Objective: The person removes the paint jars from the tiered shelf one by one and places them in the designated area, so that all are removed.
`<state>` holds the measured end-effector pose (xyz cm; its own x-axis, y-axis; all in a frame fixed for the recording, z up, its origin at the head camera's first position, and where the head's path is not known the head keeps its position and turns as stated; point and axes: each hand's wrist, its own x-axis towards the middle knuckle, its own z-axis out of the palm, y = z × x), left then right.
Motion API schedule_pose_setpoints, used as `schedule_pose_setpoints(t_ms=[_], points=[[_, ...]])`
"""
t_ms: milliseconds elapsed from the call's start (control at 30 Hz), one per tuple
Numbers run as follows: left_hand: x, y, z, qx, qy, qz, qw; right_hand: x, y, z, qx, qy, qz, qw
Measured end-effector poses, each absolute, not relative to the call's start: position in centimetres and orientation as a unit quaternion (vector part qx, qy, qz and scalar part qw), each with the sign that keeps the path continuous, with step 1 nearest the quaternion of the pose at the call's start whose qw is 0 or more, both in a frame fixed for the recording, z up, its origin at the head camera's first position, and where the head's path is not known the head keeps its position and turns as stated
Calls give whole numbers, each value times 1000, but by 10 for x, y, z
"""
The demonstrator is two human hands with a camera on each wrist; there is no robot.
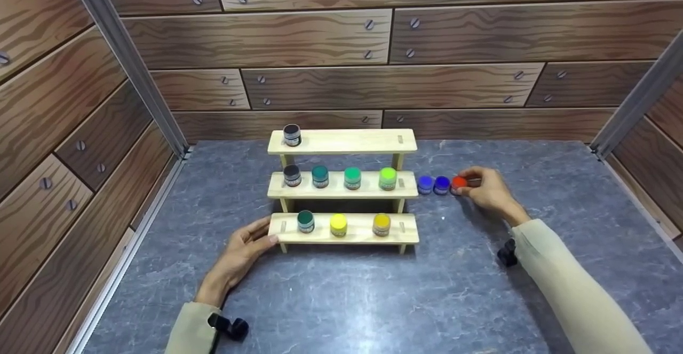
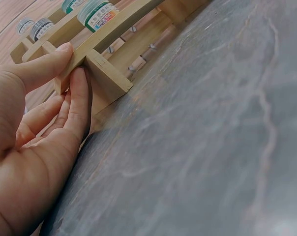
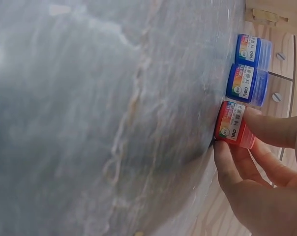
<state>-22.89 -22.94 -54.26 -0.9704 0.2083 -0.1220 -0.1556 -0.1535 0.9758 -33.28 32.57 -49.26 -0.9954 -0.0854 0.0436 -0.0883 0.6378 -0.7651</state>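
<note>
At the right of the head view, my right hand (image 1: 489,191) holds a red paint jar (image 3: 230,123) between thumb and fingers. The jar stands on the table at the end of a short row with two blue paint jars (image 1: 441,185). My left hand (image 1: 239,252) pinches the left end of the lowest step of a three-step wooden rack (image 1: 347,141), thumb on top and fingers underneath. On that bottom step stand a dark green jar (image 1: 306,221), a yellow jar (image 1: 338,225) and an orange-yellow jar (image 1: 381,225).
Several jars line the middle step, from a black jar (image 1: 292,175) to a light green jar (image 1: 388,179). Another black jar (image 1: 292,135) stands at the left of the top step. Wood-patterned walls (image 1: 320,39) enclose the grey marbled table (image 1: 331,300) at the back and sides.
</note>
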Motion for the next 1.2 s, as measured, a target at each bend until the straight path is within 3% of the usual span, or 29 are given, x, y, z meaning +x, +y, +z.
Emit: schedule_pose_setpoints(t_ms=[400,1200], points=[[-229,-230,-545,35,642,757,117,-329,324,-479,61,-906,418,-19],[-229,-229,-544,24,637,761,118,-343,251,-387,116,-883,450,75]])
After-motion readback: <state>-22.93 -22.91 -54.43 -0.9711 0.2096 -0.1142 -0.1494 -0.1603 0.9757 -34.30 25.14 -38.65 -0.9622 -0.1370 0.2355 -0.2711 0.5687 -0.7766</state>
